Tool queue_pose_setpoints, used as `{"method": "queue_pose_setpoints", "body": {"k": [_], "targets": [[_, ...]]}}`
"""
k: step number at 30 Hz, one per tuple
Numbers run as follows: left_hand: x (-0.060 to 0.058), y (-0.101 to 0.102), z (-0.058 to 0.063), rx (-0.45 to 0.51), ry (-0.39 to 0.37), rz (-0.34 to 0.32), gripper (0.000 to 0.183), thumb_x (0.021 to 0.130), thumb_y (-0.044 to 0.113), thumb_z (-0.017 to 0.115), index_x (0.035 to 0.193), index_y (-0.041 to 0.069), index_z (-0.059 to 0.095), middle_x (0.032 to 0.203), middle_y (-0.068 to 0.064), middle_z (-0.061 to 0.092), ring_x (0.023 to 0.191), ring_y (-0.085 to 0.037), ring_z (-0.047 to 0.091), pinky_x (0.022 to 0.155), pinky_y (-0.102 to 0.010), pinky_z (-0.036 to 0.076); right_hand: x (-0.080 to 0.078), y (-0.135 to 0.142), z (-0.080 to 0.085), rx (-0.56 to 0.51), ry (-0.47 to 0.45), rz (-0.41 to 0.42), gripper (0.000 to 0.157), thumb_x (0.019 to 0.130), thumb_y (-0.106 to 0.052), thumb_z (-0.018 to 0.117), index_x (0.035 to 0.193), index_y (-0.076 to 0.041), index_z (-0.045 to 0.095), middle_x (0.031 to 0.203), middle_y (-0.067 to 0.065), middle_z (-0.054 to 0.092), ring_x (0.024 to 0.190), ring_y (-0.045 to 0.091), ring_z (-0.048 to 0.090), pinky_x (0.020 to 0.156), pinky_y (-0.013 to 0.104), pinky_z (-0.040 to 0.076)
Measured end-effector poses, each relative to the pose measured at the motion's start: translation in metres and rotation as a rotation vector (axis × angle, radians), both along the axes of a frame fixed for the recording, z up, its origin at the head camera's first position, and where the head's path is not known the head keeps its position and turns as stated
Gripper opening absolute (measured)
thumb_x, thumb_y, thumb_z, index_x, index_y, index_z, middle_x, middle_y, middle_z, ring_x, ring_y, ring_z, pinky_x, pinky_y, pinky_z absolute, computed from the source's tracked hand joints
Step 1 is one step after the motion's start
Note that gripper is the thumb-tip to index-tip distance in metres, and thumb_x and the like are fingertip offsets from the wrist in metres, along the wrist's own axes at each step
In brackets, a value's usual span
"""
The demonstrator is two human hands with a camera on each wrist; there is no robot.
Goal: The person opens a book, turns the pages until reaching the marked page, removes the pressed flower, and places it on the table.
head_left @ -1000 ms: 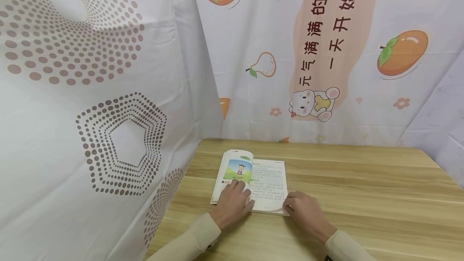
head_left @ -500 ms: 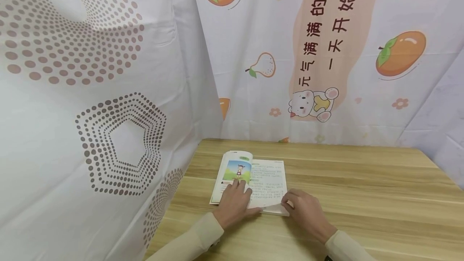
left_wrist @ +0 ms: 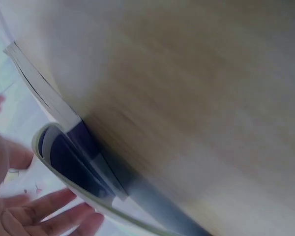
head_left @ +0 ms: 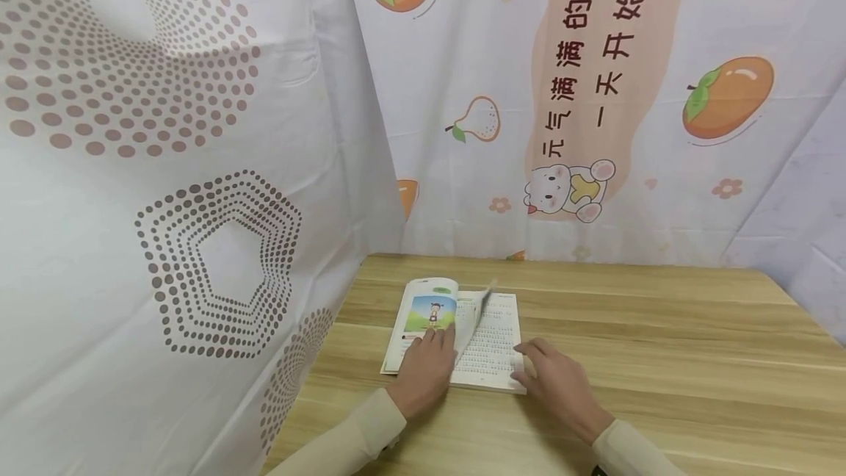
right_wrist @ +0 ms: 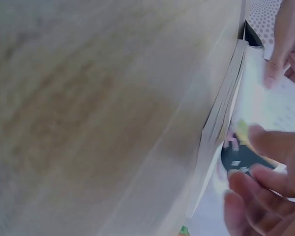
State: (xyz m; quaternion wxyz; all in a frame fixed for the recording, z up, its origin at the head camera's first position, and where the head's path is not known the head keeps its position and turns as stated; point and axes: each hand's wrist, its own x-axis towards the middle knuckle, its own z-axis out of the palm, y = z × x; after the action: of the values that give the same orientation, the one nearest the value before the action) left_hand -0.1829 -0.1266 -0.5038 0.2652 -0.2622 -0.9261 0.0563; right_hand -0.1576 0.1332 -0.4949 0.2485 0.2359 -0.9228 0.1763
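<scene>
An open book (head_left: pixel 492 351) lies on the wooden table, its left pages (head_left: pixel 423 305) bulging and showing a cartoon picture of a child. One loose page (head_left: pixel 474 318) stands up at a slant near the spine, beside my left hand (head_left: pixel 423 372). That hand rests on the left pages, and in the left wrist view its fingers (left_wrist: pixel 54 206) extend along the curved pages. My right hand (head_left: pixel 558 380) is at the lower right edge of the book, fingers slightly bent and thumb apart, with nothing between them. The right wrist view shows these right fingers (right_wrist: pixel 260 196) over the pages.
The wooden table (head_left: pixel 661 336) extends to the right of the book. A white curtain with brown dots (head_left: pixel 218 263) hangs close on the left. Behind the table hangs a curtain with fruit prints and a cartoon bear (head_left: pixel 562 189).
The right-hand page has lifted from the book and swung left toward the spine. My right hand has let go of its lower corner, and my left thumb has drawn in from the bottom edge.
</scene>
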Motion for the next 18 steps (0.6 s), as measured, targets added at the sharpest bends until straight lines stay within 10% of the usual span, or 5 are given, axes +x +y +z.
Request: {"method": "queue_pose_setpoints", "body": {"k": [7, 12, 15, 18], "targets": [[0.000, -0.005, 0.004, 0.229, 0.035, -0.038, 0.095, 0.088, 0.009, 0.078, 0.160, -0.004, 0.016, 0.126, -0.024, 0.060, 0.062, -0.018, 0.057, 0.049, -0.030, 0.048, 0.003, -0.001, -0.005, 0.122, -0.187, 0.038, 0.036, 0.075, -0.034, 0.090, 0.098, -0.011, 0.077, 0.103, -0.001, 0.068, 0.082, 0.014, 0.068, 0.067, 0.028, 0.057], [0.000, -0.007, 0.005, 0.113, 0.112, 0.001, 0.078, 0.083, 0.003, 0.080, 0.153, 0.008, 0.046, 0.152, -0.031, 0.038, 0.104, -0.032, 0.063, 0.083, -0.041, 0.054, 0.003, 0.000, -0.006, 0.142, -0.198, 0.064, 0.027, 0.077, -0.034, 0.089, 0.090, -0.014, 0.076, 0.098, -0.004, 0.066, 0.082, 0.012, 0.067, 0.067, 0.029, 0.056], [0.001, -0.007, 0.008, 0.029, 0.094, -0.008, 0.062, 0.082, 0.003, 0.079, 0.139, 0.020, 0.064, 0.157, -0.023, 0.039, 0.143, -0.042, 0.038, 0.107, -0.058, 0.040, 0.001, 0.000, -0.006, 0.145, -0.175, 0.078, 0.025, 0.077, -0.032, 0.089, 0.089, -0.014, 0.076, 0.097, -0.004, 0.067, 0.081, 0.013, 0.068, 0.067, 0.030, 0.056], [0.003, -0.008, 0.011, -0.040, 0.043, -0.020, 0.046, 0.083, 0.009, 0.079, 0.126, 0.026, 0.073, 0.153, -0.012, 0.049, 0.147, -0.036, 0.036, 0.109, -0.058, 0.038, -0.001, 0.000, -0.006, 0.151, -0.153, 0.095, 0.023, 0.077, -0.030, 0.089, 0.088, -0.014, 0.077, 0.096, -0.004, 0.069, 0.081, 0.014, 0.069, 0.067, 0.030, 0.057]]}}
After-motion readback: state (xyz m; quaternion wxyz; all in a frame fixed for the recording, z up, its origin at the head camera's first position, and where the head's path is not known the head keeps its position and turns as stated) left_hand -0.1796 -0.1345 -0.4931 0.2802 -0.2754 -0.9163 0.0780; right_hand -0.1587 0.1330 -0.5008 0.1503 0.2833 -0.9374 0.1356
